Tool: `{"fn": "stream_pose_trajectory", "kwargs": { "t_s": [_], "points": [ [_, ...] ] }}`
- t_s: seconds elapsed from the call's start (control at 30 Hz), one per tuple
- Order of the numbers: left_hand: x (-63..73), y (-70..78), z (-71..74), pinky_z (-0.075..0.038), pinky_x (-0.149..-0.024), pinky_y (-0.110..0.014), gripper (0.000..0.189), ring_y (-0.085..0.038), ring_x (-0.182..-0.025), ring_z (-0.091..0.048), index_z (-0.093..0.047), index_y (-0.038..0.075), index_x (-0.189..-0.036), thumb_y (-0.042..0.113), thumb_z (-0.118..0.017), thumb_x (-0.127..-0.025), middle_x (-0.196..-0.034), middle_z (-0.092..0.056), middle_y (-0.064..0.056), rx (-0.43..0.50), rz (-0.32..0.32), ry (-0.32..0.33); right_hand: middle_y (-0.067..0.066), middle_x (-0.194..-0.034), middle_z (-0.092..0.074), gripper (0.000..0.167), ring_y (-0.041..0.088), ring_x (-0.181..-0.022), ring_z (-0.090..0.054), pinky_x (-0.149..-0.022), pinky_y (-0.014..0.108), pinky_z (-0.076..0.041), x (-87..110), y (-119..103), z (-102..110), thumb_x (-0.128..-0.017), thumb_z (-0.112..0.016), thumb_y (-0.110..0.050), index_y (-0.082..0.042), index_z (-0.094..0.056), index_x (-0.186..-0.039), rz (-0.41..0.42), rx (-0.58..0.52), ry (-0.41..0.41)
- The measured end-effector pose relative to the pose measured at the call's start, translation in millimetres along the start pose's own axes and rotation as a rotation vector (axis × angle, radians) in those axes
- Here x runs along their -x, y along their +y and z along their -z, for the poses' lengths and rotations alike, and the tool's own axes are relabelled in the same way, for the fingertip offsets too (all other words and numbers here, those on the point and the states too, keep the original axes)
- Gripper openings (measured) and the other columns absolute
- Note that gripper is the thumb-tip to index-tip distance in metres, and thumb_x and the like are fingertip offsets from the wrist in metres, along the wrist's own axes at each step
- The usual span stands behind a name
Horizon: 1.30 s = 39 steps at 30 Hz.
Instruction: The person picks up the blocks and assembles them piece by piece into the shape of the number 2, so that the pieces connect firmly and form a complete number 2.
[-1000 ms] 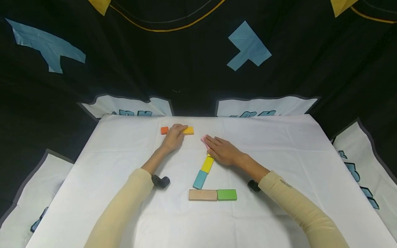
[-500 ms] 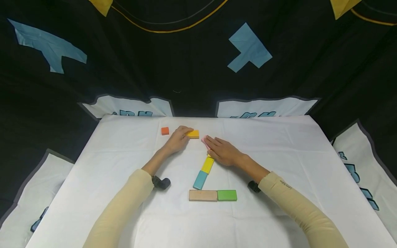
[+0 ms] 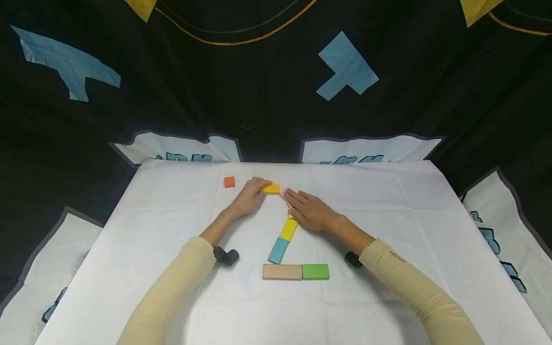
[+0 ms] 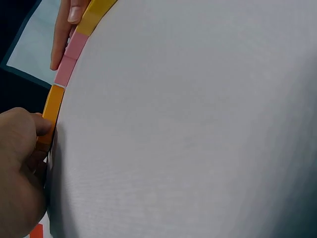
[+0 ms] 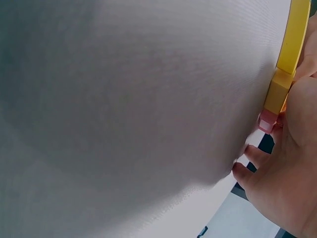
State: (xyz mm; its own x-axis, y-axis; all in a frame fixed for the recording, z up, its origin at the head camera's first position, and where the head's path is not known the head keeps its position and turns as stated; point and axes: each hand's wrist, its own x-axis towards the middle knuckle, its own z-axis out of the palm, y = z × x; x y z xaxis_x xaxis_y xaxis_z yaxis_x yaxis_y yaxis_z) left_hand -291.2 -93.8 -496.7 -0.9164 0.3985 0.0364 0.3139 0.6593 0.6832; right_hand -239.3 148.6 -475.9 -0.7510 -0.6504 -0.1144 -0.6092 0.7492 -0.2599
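My left hand [image 3: 251, 196] pinches an amber block [image 3: 272, 189], thumb along its side in the left wrist view, its end right at the pink pieces [image 4: 72, 54]. The straight fingers of my right hand [image 3: 314, 211] rest over those pink pieces and partly hide them. From there a slanting row runs toward me: a short amber block [image 5: 278, 89], a yellow block [image 3: 289, 229] and a blue block [image 3: 278, 250]. Below it, a plain wooden block [image 3: 282, 272] and a green block [image 3: 316, 271] lie end to end.
An orange-red block [image 3: 229, 182] lies alone at the back left, beyond my left hand. White cloth [image 3: 379, 297] covers the table. Black curtain [image 3: 258, 96] hangs behind its far edge.
My left hand has slid the amber block right and slightly nearer, away from the orange-red block and up to the pink pieces. My right hand has stayed in place.
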Motion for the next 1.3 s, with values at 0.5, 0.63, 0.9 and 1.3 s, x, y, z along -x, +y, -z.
{"fn": "stream_pose_trajectory", "kwargs": {
  "t_s": [0.5, 0.63, 0.9, 1.3],
  "points": [
    [1.9, 2.9, -1.4, -0.033, -0.114, -0.040, 0.038, -0.027, -0.133, -0.043, -0.057, 0.007, -0.140, 0.008, -0.050, -0.102, -0.142, -0.049, -0.013, -0.004, 0.029, 0.005, 0.007, -0.165, -0.013, 0.062, 0.022, -0.150, -0.017, -0.121, 0.037, -0.013, -0.5, 1.4, -0.6, -0.109, -0.036, -0.035, -0.006, -0.015, -0.160, 0.017, 0.009, 0.012],
    [2.4, 3.7, -0.5, -0.034, -0.114, -0.040, 0.038, -0.028, -0.133, -0.043, -0.057, 0.006, -0.140, 0.007, -0.051, -0.102, -0.142, -0.049, -0.014, 0.003, 0.023, 0.006, 0.007, -0.166, -0.012, 0.063, 0.022, -0.150, -0.017, -0.121, 0.038, -0.013, -0.5, 1.8, -0.9, -0.109, -0.036, -0.036, -0.007, -0.015, -0.160, 0.013, 0.010, 0.008],
    [2.7, 3.4, -1.0, -0.033, -0.114, -0.042, 0.039, -0.030, -0.135, -0.042, -0.056, 0.005, -0.140, 0.006, -0.051, -0.101, -0.144, -0.047, -0.016, 0.008, 0.019, 0.009, 0.007, -0.166, -0.012, 0.063, 0.022, -0.150, -0.017, -0.121, 0.038, -0.014, 0.0, 1.4, -1.2, -0.108, -0.037, -0.036, -0.008, -0.014, -0.160, 0.007, 0.008, 0.005],
    [13.5, 5.1, 10.3, -0.032, -0.115, -0.045, 0.046, -0.030, -0.140, -0.038, -0.050, 0.009, -0.146, 0.010, -0.055, -0.100, -0.150, -0.042, -0.015, 0.008, 0.036, 0.028, 0.004, -0.166, -0.010, 0.063, 0.021, -0.151, -0.016, -0.121, 0.037, -0.013, -0.9, 2.1, -2.3, -0.109, -0.035, -0.039, -0.011, -0.013, -0.161, -0.009, 0.015, -0.010]
  ]
}}
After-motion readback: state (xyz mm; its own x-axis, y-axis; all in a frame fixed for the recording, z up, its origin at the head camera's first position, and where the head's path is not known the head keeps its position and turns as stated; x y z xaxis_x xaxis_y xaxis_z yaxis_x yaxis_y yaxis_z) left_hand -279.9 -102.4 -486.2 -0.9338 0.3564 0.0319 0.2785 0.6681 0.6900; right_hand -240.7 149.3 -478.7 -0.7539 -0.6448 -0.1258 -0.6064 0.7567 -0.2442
